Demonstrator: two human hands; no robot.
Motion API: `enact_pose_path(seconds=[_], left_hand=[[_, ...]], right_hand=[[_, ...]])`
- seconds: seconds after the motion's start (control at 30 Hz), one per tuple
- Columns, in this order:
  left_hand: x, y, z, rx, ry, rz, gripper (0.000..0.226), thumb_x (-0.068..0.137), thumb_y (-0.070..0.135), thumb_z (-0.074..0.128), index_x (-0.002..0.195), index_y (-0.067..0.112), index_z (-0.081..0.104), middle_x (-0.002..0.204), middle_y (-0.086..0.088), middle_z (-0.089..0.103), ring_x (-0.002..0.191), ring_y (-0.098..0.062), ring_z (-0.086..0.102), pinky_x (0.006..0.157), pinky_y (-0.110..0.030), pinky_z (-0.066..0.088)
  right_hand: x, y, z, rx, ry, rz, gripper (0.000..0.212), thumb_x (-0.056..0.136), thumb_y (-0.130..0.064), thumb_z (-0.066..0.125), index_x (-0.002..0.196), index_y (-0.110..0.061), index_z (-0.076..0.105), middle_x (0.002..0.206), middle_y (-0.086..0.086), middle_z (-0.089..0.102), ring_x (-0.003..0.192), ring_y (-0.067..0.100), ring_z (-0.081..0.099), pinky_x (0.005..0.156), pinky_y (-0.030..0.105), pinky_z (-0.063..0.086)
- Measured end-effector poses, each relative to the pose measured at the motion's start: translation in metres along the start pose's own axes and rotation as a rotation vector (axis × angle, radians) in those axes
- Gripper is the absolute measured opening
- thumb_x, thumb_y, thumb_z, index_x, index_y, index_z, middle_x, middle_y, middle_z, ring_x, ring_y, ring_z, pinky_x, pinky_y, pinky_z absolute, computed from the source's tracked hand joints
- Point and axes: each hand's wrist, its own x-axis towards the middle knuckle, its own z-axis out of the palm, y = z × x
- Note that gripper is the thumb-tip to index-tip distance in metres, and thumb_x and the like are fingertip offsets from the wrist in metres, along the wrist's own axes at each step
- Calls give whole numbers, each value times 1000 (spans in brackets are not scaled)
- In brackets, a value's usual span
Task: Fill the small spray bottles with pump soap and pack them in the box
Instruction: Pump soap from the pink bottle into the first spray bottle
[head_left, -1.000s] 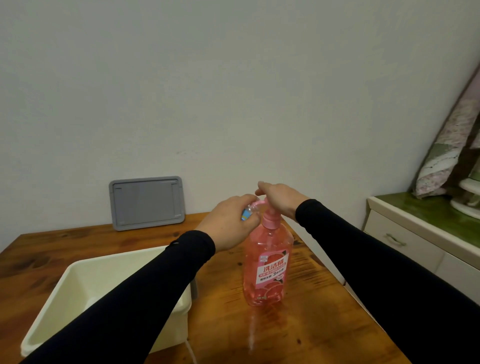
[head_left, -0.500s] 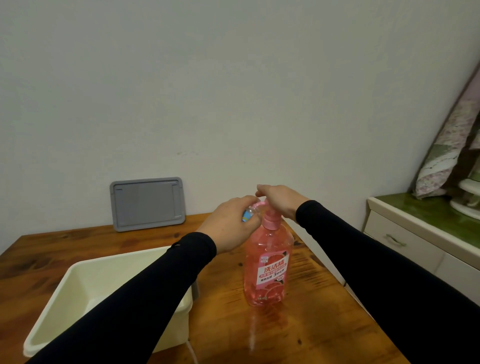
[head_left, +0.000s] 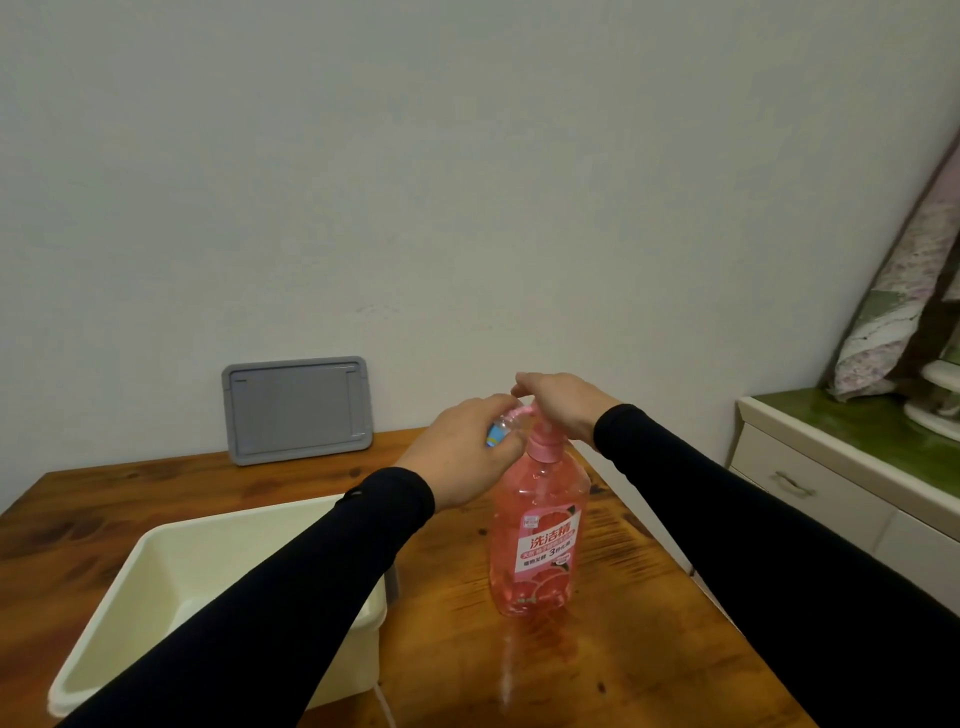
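Only one view is given, taken from the head. The table (head_left: 597, 670) is looked down on from the near side, with the wall (head_left: 467, 182) faced far ahead. Both sleeves (head_left: 249, 613) are seen close up, reaching forward.

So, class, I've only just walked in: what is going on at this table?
A person is filling a small spray bottle from a pink pump soap bottle standing on the wooden table. The left hand grips the small bottle at the pump's spout, while the right hand rests on top of the pump head. A cream box sits open at the left, and a grey lid leans against the wall.
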Motion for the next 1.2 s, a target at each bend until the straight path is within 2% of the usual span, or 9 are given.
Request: enact_pose_path(seconds=[0.27,0.43,0.53,0.63,0.73,0.8,0.87,1.07,1.2], left_hand=[[-6,-4,10,-11,-4,-9,45,91,44,47,134,30,45,119,3,58,92,-6,51,71,-13,39],[-3,-1,4,-33,-8,-21,45,92,44,47,135,30,44,124,4,57,93,-4,48,71,-14,36],[-1,1,-1,-24,3,-11,45,92,45,47,135,30,44,125,4,56,92,-3,47,68,-9,33],[-4,1,1,-51,8,-25,45,92,43,48,134,31,45,124,4,57,96,-6,51,75,-16,42],[-8,0,5,-43,2,-25,44,92,41,48,134,29,46,122,3,58,99,-8,54,83,-25,47],[-8,0,4,-43,-13,-24,43,92,41,49,133,29,47,121,4,59,98,-8,55,84,-28,49],[-7,1,3,-50,-24,-23,43,92,41,49,133,29,47,122,4,58,98,-8,54,83,-25,48],[-2,3,-4,-52,-5,-16,45,92,46,48,134,31,45,125,5,56,98,-6,49,82,-22,41],[-7,2,1,-66,-5,-21,42,92,41,49,132,31,47,119,4,58,93,-5,54,76,-19,46]], right_hand=[[-5,8,8,-296,-18,-51,37,92,-2,37,127,-1,50,129,20,54,112,34,54,95,41,44],[-6,1,3,-38,-11,-8,39,98,-25,32,126,-7,53,127,15,53,106,26,52,86,34,40],[-2,-4,0,28,-1,19,41,97,-32,33,125,-10,55,112,9,53,98,22,52,80,31,38],[-1,1,3,-44,2,-8,40,97,-27,33,122,-7,57,108,10,58,93,23,54,75,30,40],[-1,9,9,-39,20,22,37,98,-20,34,119,-1,57,121,23,58,98,33,55,88,38,45],[-1,11,11,0,6,53,34,98,-15,35,120,1,56,123,25,56,94,30,52,93,42,45],[-2,9,10,-7,10,48,33,95,-11,37,122,-2,55,126,20,56,96,25,51,90,37,44],[-2,-2,1,12,11,14,40,97,-32,33,123,-11,56,111,10,54,100,25,53,83,33,40],[-5,5,6,-196,9,-55,36,94,-12,35,124,-5,54,124,16,56,106,29,54,84,32,42]])
